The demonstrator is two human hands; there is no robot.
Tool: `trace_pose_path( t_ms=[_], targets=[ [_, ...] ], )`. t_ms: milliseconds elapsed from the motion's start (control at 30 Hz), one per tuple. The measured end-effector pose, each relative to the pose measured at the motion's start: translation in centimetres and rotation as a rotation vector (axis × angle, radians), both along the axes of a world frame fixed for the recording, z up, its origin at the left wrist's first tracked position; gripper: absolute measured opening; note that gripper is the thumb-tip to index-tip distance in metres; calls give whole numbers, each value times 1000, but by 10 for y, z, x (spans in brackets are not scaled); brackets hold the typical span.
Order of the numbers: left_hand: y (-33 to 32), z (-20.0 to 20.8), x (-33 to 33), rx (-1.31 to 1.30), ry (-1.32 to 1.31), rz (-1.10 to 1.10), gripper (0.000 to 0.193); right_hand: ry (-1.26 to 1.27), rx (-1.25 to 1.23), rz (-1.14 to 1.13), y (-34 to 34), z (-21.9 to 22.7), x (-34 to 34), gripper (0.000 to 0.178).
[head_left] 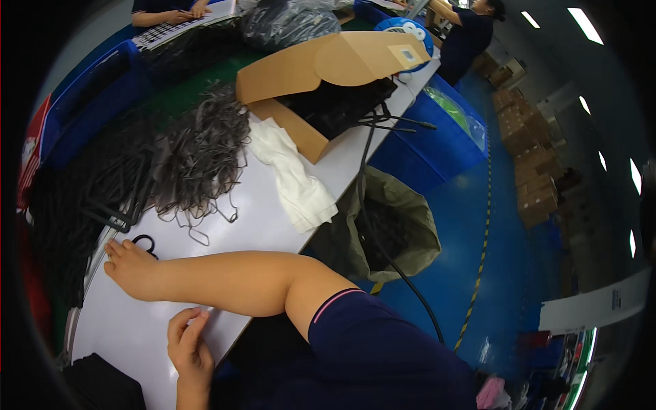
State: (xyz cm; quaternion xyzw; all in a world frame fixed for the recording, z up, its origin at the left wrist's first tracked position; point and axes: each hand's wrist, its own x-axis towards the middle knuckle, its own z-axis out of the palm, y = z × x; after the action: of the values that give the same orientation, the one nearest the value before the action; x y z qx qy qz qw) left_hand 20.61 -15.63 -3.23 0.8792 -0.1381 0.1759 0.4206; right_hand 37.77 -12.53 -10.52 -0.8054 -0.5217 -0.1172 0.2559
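My right arm, in a short navy sleeve, stretches leftward across the white table [266,225]. At its end my right hand [133,270] is held low near the table's left edge, palm down, its short-looking fingers slightly apart. Just past it shows a black ring [144,240], partly hidden by the hand; its kind is unclear. Nearer to me, my left hand [188,345] comes up with fingers curled toward the thumb; what they hold, if anything, is too small to name. Beyond the right hand lie black rectangular frames [116,195] and a tangled heap of grey straps [201,150].
A white cloth [290,174] lies beside an opened cardboard box [290,126] with black items inside. An olive sack [420,225] and blue bins [430,147] stand right of the table. Black fabric [102,383] lies lower left. Two people work at the far end.
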Motion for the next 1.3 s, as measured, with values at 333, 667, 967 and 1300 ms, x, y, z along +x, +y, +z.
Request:
trace_pose_path(
  t_ms=[333, 667, 967, 1300],
  targets=[
    [20, -40, 17, -200, 127, 58, 30, 72, 192, 14, 15, -16, 8, 40],
    [35, -30, 6, -366, 398, -34, 21, 306, 224, 122, -4, 7, 0, 27],
    [24, 0, 23, -344, 372, -194, 28, 380, 128, 182, -19, 27, 6, 35],
    [24, -4, 21, -514, 348, -182, 16, 407, 162, 192, -21, 25, 6, 36]
  ],
)
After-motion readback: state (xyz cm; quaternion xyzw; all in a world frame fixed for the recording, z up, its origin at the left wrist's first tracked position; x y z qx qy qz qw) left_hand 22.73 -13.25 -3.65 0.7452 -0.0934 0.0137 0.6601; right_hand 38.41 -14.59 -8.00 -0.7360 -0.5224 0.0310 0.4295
